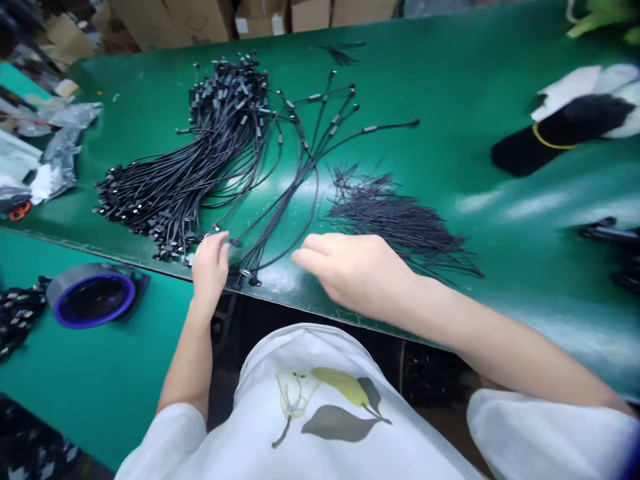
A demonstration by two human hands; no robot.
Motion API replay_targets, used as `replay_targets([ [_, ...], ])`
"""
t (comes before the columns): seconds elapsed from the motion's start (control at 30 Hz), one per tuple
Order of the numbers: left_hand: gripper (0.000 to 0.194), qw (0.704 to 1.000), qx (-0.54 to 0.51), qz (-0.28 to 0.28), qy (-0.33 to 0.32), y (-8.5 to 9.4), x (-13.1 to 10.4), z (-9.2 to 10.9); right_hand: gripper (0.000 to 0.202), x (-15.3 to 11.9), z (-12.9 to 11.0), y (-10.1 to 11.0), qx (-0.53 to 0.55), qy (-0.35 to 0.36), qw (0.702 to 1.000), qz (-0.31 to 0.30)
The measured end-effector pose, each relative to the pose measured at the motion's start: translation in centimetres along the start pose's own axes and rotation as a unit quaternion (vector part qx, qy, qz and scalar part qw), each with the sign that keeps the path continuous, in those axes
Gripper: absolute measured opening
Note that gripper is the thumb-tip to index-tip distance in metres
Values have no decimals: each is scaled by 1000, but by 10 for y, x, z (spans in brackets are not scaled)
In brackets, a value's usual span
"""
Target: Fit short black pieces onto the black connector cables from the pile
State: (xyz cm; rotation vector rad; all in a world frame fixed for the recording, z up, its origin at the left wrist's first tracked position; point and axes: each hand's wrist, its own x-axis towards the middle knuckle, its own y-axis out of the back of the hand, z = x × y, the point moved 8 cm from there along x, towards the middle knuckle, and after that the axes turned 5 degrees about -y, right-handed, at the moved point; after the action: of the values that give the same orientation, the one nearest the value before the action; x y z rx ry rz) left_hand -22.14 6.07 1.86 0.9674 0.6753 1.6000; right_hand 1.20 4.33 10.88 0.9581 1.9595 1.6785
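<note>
My left hand [210,267] is at the front edge of the green table, fingers curled in, beside the connector ends of a big pile of short black cables [185,167]. What it grips, if anything, is hidden. My right hand [350,267] is closed above the table, thumb and fingers pressed together; nothing in it can be made out. Between my hands lies a smaller, loose group of black cables [285,197], with metal plugs at the near ends and grey sleeves toward the far ends. Just beyond my right hand is a heap of thin black ties [400,217].
A black bundle with a yellow band [533,137] lies at the right, near other black items [610,230]. On the left are plastic bags [65,150] and a roll with a purple rim [95,297]. Cardboard boxes [175,23] stand behind the table [450,80].
</note>
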Motion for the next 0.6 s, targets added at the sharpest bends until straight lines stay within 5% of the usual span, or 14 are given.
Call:
replay_targets([
  [0.17, 29, 979, 114, -167, -17, -36, 46, -24, 33, 43, 14, -63, 62, 21, 992, -108],
  [0.27, 21, 982, 79, -169, -21, -31, 51, -14, 37, 62, 21, -79, 82, -4, 993, -80],
  [0.37, 17, 980, -133, -147, 10, -5, 45, 3, 45, 105, 16, -84, 95, -12, 995, -7],
  [0.47, 23, 903, -403, -128, 81, 30, 27, 18, 32, 172, 20, -94, 94, -27, 995, -11],
  [0.53, 26, 859, -494, -87, 103, 61, 11, 20, 24, 216, 39, -90, 82, -68, 994, -14],
  [0.6, 28, 849, -519, -15, 97, 93, -8, 12, 23, 248, 66, -74, 72, -111, 991, -1],
])
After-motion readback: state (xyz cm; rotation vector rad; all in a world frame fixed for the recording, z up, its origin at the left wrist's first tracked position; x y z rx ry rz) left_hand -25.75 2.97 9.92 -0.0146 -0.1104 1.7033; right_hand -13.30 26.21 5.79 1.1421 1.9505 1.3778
